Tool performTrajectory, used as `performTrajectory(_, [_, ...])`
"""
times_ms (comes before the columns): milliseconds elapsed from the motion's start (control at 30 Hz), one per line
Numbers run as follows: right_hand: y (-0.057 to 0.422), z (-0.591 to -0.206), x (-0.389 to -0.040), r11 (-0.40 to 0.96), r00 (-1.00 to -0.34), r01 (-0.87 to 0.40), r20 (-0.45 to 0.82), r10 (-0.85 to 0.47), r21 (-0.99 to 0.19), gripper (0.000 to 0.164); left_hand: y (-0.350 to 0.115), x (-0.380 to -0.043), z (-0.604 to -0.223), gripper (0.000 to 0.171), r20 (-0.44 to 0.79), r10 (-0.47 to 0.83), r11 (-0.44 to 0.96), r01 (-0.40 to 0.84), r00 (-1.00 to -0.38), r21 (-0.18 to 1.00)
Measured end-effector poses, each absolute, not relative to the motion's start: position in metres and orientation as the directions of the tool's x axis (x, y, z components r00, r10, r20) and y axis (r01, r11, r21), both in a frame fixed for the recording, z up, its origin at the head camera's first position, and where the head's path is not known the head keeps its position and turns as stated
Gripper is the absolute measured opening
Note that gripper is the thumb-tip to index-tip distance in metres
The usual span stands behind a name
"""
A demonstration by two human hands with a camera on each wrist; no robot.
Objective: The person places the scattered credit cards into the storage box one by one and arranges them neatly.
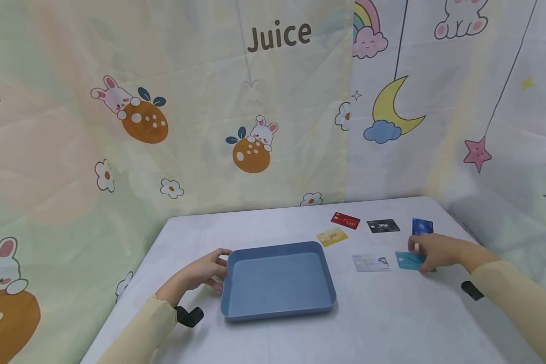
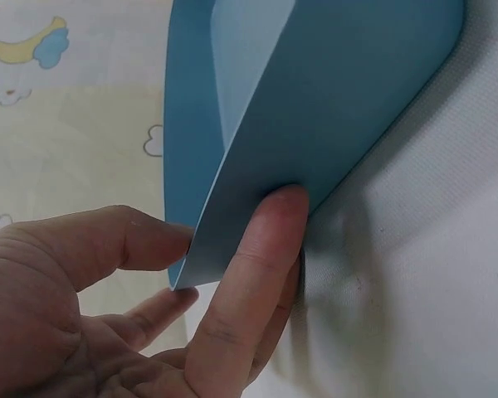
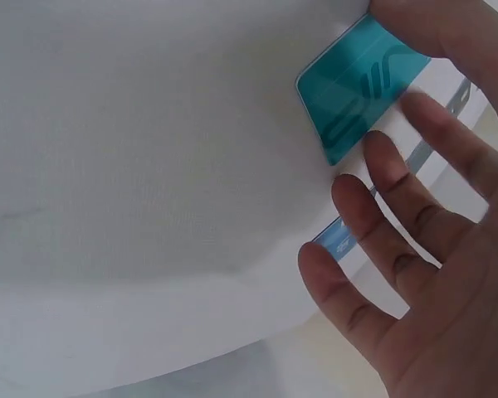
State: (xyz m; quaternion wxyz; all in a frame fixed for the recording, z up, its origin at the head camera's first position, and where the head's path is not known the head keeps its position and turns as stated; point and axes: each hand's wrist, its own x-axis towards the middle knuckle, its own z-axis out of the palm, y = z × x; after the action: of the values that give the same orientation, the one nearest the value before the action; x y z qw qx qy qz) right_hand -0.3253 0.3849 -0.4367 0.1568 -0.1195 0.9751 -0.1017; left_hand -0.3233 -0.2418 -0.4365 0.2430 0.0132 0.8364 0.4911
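On the left, my left hand [image 1: 205, 270] holds the side wall of a blue-grey tray [image 1: 277, 247] near its far-left corner. In the left wrist view one fingertip [image 2: 286, 211] presses the tray's outer wall, and another digit meets the rim. Over at the right, my right hand [image 1: 441, 250] has thumb and fingers at opposite long edges of a teal card [image 1: 407, 260], which lies low over the white table. The thumb covers one end of the teal card [image 3: 357, 91] in the right wrist view. Just beyond this hand lies a blue card [image 1: 422, 226], partly hidden by the fingers.
A silver card [image 1: 371, 263] lies left of the teal one. Farther back are a black VIP card [image 1: 383, 226], a red VIP card [image 1: 345, 220] and a yellow card [image 1: 331, 236]. Printed cloth walls [image 1: 200, 101] border the white table [image 1: 373, 318].
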Motion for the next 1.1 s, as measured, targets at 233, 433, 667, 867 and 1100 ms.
performTrajectory(233, [0.385, -0.439, -0.324, 0.938, -0.926, -0.225, -0.243, -0.289, -0.263, 0.051, -0.243, -0.326, -0.44, 0.075, -0.397, 0.271, 0.527, -0.21, -0.877, 0.823])
performTrajectory(433, [0.383, -0.44, -0.328, 0.936, -0.928, -0.179, -0.264, -0.263, -0.302, 0.051, -0.243, -0.326, -0.438, 0.076, -0.406, 0.262, 0.536, -0.218, -0.875, 0.816])
performTrajectory(667, [0.391, -0.441, -0.33, 0.918, -0.935, -0.143, -0.255, -0.248, -0.37, 0.046, -0.241, -0.324, -0.436, 0.076, -0.396, 0.261, 0.534, -0.21, -0.88, 0.819])
performTrajectory(867, [0.402, -0.437, -0.328, 0.875, -0.95, -0.133, -0.193, -0.247, -0.466, 0.028, -0.242, -0.323, -0.436, 0.073, -0.391, 0.272, 0.532, -0.201, -0.879, 0.823])
performTrajectory(1100, [0.412, -0.429, -0.33, 0.823, -0.962, -0.111, -0.146, -0.229, -0.557, 0.026, -0.241, -0.322, -0.435, 0.074, -0.395, 0.26, 0.532, -0.211, -0.881, 0.82])
